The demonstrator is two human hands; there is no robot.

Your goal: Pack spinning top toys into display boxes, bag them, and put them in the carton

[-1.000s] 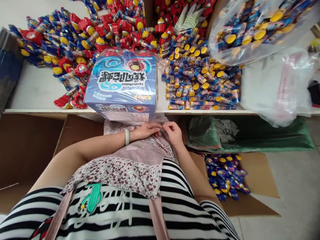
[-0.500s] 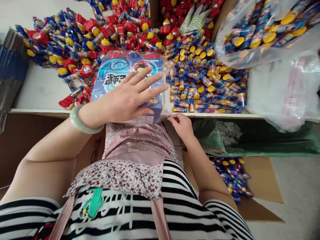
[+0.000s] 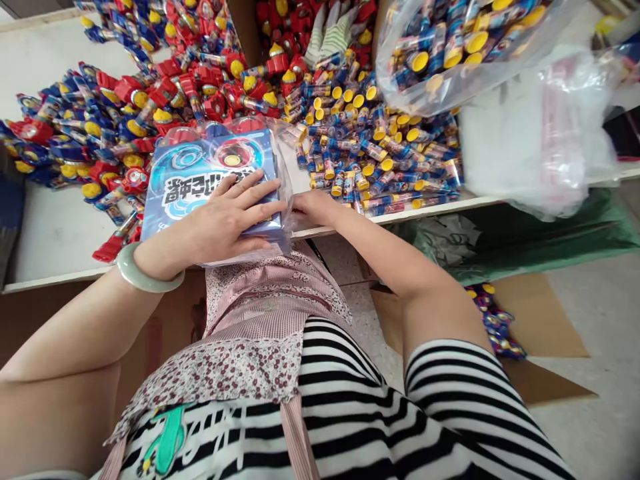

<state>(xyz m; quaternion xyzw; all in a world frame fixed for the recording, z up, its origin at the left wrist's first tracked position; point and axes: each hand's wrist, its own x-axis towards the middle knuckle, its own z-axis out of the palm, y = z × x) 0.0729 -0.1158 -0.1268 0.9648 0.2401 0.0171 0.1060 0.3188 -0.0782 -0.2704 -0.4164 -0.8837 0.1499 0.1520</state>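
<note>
A blue printed box point(image 3: 205, 157) with swirls and large lettering lies at the table's front edge, inside a clear plastic bag point(image 3: 286, 177). Across its top rests my left hand point(image 3: 227, 217), palm down with the fingers spread. My right hand point(image 3: 313, 205) is at the box's right side, fingers curled in against the loose plastic and partly hidden. Behind the box, red and blue toys point(image 3: 165, 93) with yellow parts are heaped. Small printed tubes with yellow ends point(image 3: 373, 153) lie beyond my right hand.
A clear bag of larger tubes point(image 3: 450, 50) stands at the back right, near crumpled plastic bags point(image 3: 560, 133). Striped gloves point(image 3: 333, 33) lie at the back. Below the table edge point(image 3: 390, 217) are a green sack point(image 3: 540, 247) and an open carton point(image 3: 543, 317).
My right hand has moved forward along the box's right side, away from its near corner. My left hand stays on the box. The whole view has shifted and turned slightly.
</note>
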